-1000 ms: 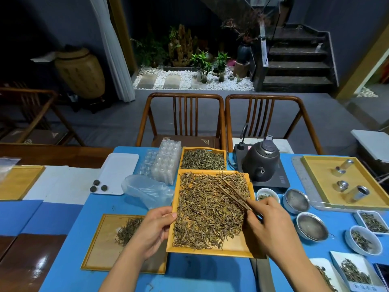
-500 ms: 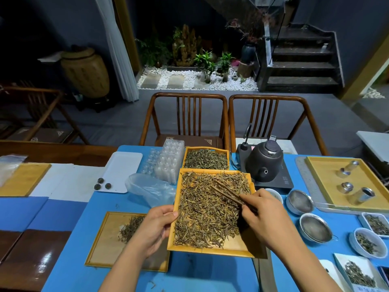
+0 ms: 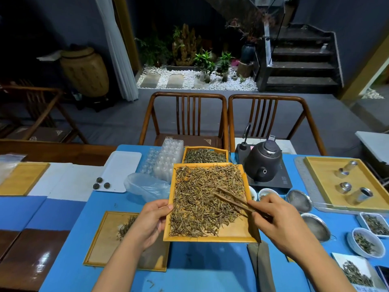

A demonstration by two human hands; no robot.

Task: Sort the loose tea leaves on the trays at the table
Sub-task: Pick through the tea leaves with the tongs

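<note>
A big yellow tray (image 3: 235, 234) holds a broad heap of loose tea leaves (image 3: 202, 199) in front of me. My left hand (image 3: 152, 222) grips its left edge, thumb on the rim. My right hand (image 3: 277, 224) holds wooden tweezers (image 3: 231, 200) whose tips rest in the leaves at the tray's right side. A lower tray (image 3: 101, 249) at the left carries a small pile of leaves (image 3: 126, 226), partly behind my left wrist. A smaller yellow tray (image 3: 205, 155) of greener leaves sits behind the big one.
A dark kettle (image 3: 263, 163) on a hot plate stands to the right, with strainers (image 3: 300, 200), small bowls (image 3: 365, 242) and a tray of metal tins (image 3: 345, 186) beyond. A plastic bag (image 3: 145, 186) and clear capsule packs (image 3: 166, 159) lie at the left. Two chairs (image 3: 185, 114) face me.
My right hand and the tweezers have slid leftward and nearer across the leaves. My left hand keeps its grip on the tray edge.
</note>
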